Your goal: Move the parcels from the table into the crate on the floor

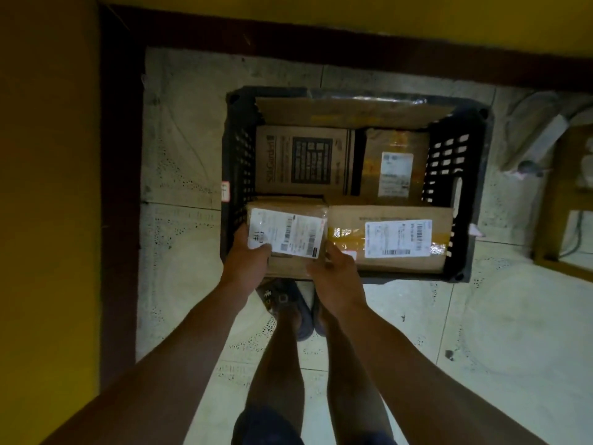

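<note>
The small parcel, brown card with a white shipping label on top, is held low over the near-left corner of the black crate, at about the height of its rim. Its long axis runs across the person from left to right, roughly in line with the crate's near wall. Both hands have it. The left hand grips the left end with the thumb pressed down on the label, and the right hand is curled around the near-right corner. The right hand's fingers lie in the narrow gap beside a wider labelled parcel that already fills the near-right part of the crate. That gap looks like the tight spot, so I'd expect the right fingers to have to slip out first as the parcel goes straight down. The left hand is the one closer to the crate's left wall. Whether something already lies under the held parcel I cannot tell. Further in sit a printed carton and a taped parcel, with a large flat carton leaning at the back. The crate stands on a pale tiled floor, just ahead of the person's feet.
</note>
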